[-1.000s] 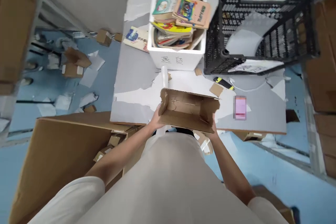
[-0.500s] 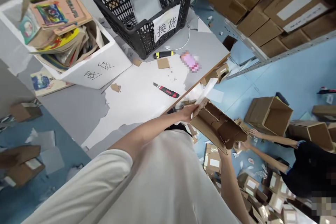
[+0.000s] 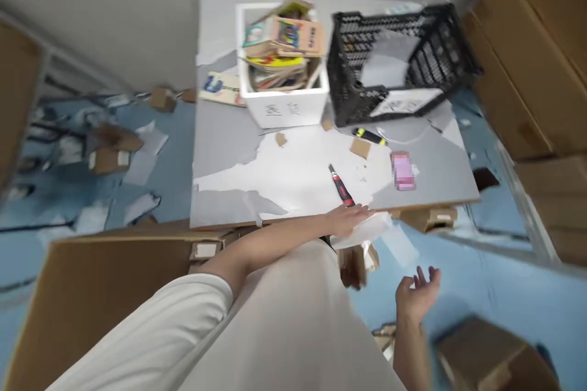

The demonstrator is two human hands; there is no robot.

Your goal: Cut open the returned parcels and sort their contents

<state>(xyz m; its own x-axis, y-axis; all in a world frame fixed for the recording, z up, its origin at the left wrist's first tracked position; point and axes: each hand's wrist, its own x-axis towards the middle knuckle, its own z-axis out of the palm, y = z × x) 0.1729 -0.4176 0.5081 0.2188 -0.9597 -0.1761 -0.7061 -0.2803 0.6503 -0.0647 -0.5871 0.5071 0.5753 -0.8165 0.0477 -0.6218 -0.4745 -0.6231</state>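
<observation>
My left hand lies at the table's front edge with its fingers stretched out. A red-and-black utility knife, blade pointing away, lies just beyond these fingers. White paper shows beside and below the hand, and I see nothing gripped there. Out to the right, over the blue floor, my right hand is turned partly palm up. Its fingers are apart and loosely bent, with nothing in them. Under the table edge, an open cardboard box is blurred.
On the table stand a white foam box of books and a black crate. A yellow-and-black cutter, a cardboard scrap and a pink pixelated item lie nearby. A large carton fills the lower left; another box sits lower right.
The open cardboard box has left my hands. My view has swung left, and the other person is out of sight. My left hand now lies at the table edge; my right hand has opened.
</observation>
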